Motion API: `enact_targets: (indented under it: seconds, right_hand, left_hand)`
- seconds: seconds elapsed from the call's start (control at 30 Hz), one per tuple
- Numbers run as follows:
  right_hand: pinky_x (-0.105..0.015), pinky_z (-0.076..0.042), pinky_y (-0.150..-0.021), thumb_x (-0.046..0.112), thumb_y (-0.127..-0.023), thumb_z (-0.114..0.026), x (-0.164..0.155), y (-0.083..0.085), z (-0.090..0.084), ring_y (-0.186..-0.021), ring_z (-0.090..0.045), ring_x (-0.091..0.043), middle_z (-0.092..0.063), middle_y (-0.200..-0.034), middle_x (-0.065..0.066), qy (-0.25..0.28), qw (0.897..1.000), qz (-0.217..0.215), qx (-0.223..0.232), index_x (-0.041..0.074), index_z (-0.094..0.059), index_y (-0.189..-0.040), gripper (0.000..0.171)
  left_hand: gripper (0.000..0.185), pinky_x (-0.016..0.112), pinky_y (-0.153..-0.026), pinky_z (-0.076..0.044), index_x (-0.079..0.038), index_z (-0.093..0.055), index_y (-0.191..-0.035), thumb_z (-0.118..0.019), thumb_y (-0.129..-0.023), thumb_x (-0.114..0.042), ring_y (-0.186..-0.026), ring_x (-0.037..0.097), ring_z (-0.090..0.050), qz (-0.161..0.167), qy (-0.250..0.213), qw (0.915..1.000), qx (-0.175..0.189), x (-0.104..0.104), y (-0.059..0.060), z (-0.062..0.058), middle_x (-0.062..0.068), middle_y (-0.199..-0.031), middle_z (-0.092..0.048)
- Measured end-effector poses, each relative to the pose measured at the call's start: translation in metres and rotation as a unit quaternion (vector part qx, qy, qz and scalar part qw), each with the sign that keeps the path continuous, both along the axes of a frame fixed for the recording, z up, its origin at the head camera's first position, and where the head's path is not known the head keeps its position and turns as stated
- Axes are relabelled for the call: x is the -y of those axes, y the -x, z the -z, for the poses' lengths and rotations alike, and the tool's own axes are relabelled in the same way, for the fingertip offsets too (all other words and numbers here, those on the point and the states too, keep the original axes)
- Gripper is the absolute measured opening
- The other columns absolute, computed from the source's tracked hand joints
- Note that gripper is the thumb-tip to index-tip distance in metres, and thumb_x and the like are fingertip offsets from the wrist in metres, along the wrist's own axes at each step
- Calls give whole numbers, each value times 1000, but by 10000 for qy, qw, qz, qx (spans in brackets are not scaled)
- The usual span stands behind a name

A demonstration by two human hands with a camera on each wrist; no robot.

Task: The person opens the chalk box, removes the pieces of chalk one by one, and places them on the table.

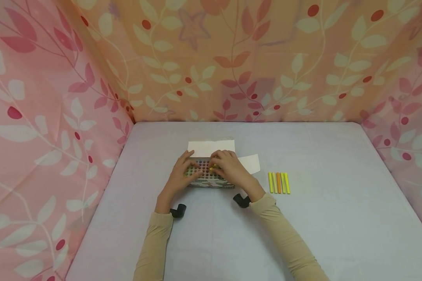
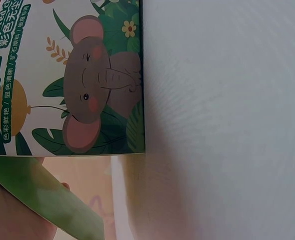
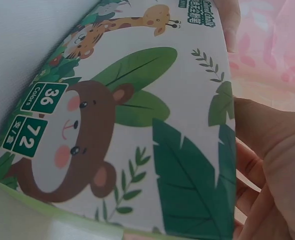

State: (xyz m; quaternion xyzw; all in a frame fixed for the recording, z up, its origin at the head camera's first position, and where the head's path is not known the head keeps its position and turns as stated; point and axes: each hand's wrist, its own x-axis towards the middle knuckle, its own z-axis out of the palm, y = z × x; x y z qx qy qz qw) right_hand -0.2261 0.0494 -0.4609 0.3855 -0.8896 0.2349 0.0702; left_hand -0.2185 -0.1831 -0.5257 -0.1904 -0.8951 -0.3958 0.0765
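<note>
An open box of coloured chalk (image 1: 211,183) lies on the table, with rows of chalk ends facing up. My left hand (image 1: 181,171) rests at its left end, fingers spread over the rim and chalk. My right hand (image 1: 228,166) reaches over the right part, with bent fingers and thumb at yellow chalk (image 1: 215,166). Those fingers partly hide the chalk. The left wrist view shows the box's front (image 2: 87,80) with an elephant; hand parts (image 2: 17,215) show behind a green flap. In the right wrist view, the right hand (image 3: 272,165) is beside the box's bear-printed front (image 3: 137,115).
Several chalk sticks (image 1: 279,182), yellow and orange, lie in a row right of the box. The raised lid (image 1: 211,147) stands behind the box, and a white side flap (image 1: 251,163) sticks out right. Floral curtains (image 1: 218,78) surround the white table (image 1: 337,218).
</note>
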Motion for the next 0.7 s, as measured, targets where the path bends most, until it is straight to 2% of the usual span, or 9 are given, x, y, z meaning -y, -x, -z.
enact_targets:
  seconds: [0.3,0.7]
  right_hand:
    - [-46,-30,-104,21,-86,-67,0,2,-5,-110,-50,-21,-54,-117,-2,141,9997,155,100,18,-65,-96,10]
    - [-52,-34,-99,27,-84,-69,-5,2,-15,-109,-52,-24,-58,-113,-3,560,9975,436,48,17,-66,-92,14]
  left_hand:
    - [28,60,-107,-21,-22,-61,-94,-64,-83,-48,-141,31,-15,-4,39,10000,-28,0,0,-1,-3,-150,-29]
    - [29,60,-107,-21,-21,-61,-94,-64,-83,-48,-141,33,-15,-41,98,9999,-15,-1,-1,-1,-3,-150,-29]
